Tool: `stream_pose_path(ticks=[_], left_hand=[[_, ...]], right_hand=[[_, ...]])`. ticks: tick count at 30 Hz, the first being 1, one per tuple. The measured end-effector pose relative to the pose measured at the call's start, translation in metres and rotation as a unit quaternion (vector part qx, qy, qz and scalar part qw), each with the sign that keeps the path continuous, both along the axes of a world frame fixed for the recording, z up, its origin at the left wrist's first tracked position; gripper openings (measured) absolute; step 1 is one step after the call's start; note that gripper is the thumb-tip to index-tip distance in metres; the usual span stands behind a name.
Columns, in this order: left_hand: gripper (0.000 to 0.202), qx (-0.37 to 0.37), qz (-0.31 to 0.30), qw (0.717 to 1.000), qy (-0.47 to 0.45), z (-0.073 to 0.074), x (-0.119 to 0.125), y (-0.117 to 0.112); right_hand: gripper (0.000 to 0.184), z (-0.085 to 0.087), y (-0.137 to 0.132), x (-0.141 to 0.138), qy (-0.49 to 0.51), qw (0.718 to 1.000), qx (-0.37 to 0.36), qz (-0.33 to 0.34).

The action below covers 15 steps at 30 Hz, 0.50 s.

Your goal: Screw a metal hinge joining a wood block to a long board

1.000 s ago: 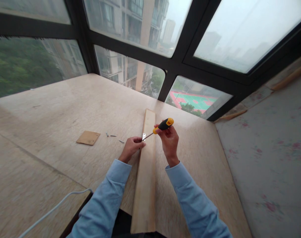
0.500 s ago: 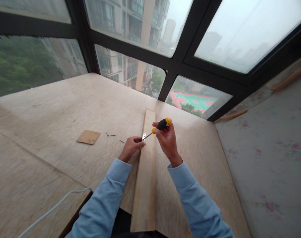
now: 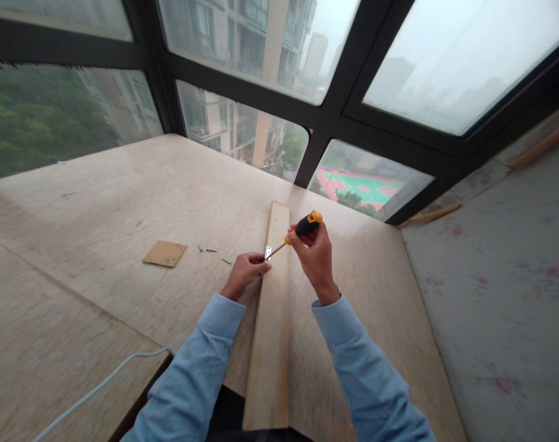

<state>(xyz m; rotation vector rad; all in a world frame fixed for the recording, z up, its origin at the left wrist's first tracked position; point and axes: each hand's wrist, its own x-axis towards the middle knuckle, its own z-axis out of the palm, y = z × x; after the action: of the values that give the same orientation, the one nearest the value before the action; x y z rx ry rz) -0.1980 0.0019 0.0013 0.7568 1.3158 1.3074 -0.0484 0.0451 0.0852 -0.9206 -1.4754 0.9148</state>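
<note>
A long pale wooden board (image 3: 270,344) lies lengthwise in front of me on the stone-patterned surface. At its left edge sits a small silver metal hinge (image 3: 269,250). My left hand (image 3: 243,273) pinches the hinge against the board, fingers and thumb closed. In my right hand (image 3: 316,263) is a screwdriver (image 3: 308,224) with a black and yellow handle, slanting down to the left. Its tip meets the hinge close to my left fingertips. Whether a screw sits under the tip is too small to tell.
Three loose screws (image 3: 211,250) lie left of the board. Farther left is a thin square brown piece (image 3: 165,253) with small holes. A white cable (image 3: 104,377) runs over the near left edge. Dark-framed windows (image 3: 242,92) stand behind, and a flowered wall (image 3: 500,294) rises on the right.
The screwdriver's handle has risen slightly and shifted right, with my right hand turned around it. My left hand, the hinge and the board stay in place.
</note>
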Motion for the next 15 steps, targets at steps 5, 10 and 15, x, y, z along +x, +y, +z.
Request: stream_pose_path(ticks=[5, 10, 15], left_hand=[[0.030, -0.001, -0.002, 1.000, -0.003, 0.0012, 0.0002, -0.0004], [0.030, 0.000, 0.001, 1.000, 0.001, 0.0040, 0.0007, -0.0013], [0.030, -0.001, 0.001, 1.000, 0.000, 0.0034, 0.0009, -0.0010]], right_hand=[[0.068, -0.0028, 0.0021, -0.0033, 0.036, 0.997, -0.016, 0.065], [0.066, -0.0001, 0.0029, -0.0004, -0.034, 0.999, 0.009, -0.004], [0.072, 0.0031, 0.0029, 0.0031, -0.052, 0.997, 0.009, -0.057]])
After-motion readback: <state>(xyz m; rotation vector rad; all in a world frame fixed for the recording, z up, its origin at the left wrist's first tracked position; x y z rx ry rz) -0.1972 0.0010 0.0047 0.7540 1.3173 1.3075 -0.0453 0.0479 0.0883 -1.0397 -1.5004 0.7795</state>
